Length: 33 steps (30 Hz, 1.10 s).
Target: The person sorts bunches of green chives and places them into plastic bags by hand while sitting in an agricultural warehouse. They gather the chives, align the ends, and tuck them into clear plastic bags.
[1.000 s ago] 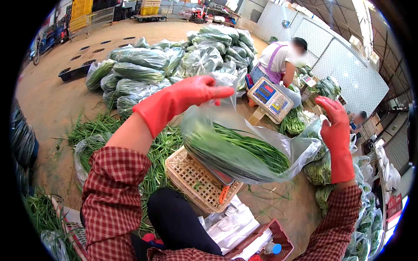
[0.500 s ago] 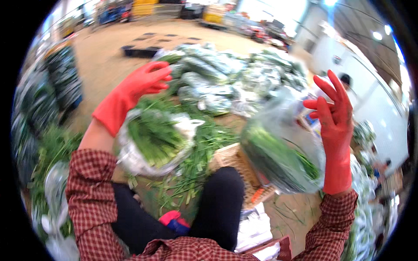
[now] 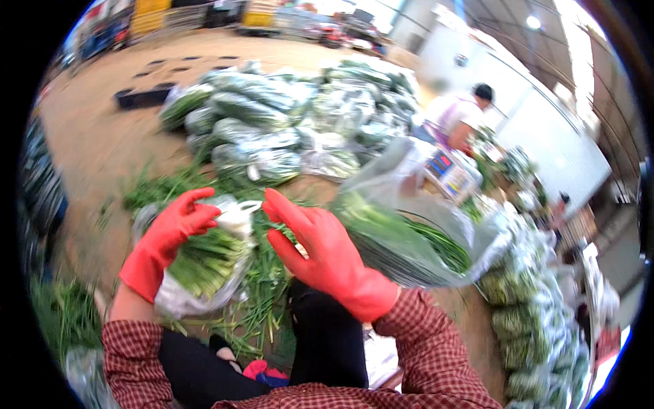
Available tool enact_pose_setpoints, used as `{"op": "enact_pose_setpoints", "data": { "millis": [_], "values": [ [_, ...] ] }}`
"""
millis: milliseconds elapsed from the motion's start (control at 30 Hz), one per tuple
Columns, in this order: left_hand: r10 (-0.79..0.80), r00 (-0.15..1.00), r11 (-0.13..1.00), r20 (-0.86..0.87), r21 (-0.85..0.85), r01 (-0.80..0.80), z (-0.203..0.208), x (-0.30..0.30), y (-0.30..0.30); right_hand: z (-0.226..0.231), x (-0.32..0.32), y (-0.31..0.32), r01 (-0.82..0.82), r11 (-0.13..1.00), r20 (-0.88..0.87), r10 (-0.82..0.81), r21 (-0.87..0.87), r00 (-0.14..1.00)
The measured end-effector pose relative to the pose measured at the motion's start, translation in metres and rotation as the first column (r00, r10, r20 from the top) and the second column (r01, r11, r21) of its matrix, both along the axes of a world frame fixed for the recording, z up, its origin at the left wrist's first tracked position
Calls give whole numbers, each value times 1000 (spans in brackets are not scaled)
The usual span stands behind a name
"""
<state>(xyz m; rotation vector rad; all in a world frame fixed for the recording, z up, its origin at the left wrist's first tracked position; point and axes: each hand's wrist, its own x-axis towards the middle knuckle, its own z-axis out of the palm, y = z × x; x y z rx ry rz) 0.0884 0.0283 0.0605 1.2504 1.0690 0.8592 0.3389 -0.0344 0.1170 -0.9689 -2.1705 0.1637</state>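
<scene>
Both my hands wear red rubber gloves. My left hand (image 3: pixel 168 238) hovers by an open white plastic bag (image 3: pixel 235 217), its fingers loosely bent and apart. Inside that bag lies a bunch of long green leafy stalks (image 3: pixel 211 259), like scallions or chives. To the right of the bag my right hand (image 3: pixel 325 255) is raised above my knee, with fingers and thumb spread and nothing between them. A large clear plastic bag (image 3: pixel 368 235) holding more long green stalks stands just beyond the right hand. Loose green stalks (image 3: pixel 259 317) are strewn over the floor between.
A heap of filled bags (image 3: pixel 259 109) lies ahead. More packed bags (image 3: pixel 521 327) are stacked along the right. A scale with a red display (image 3: pixel 449 174) stands behind the clear bag, and a person (image 3: pixel 456 119) bends beyond it. A black tray (image 3: pixel 143 97) is at far left.
My right hand has moved left from beside the clear bag toward the white bag. My left hand has come down closer to the stalks. The view has swung right.
</scene>
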Motion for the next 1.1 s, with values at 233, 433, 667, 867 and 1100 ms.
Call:
{"op": "enact_pose_setpoints", "data": {
  "millis": [233,433,667,867,1100],
  "values": [
    [-198,975,747,-100,629,216,38,223,33,6,226,-94,843,247,-286,-864,478,415],
    [-570,790,676,-226,418,607,75,289,24,-21,346,-105,681,327,-424,-905,-655,27],
    [-404,878,911,257,205,359,68,188,48,76,269,-41,158,872,-655,-456,-463,602],
    [-249,823,928,510,369,52,96,47,36,131,210,-11,-556,815,-980,-68,-164,188],
    [198,959,980,201,-37,-194,70,-32,-47,3,173,22,-885,300,-900,-363,-356,239]
  ]
}}
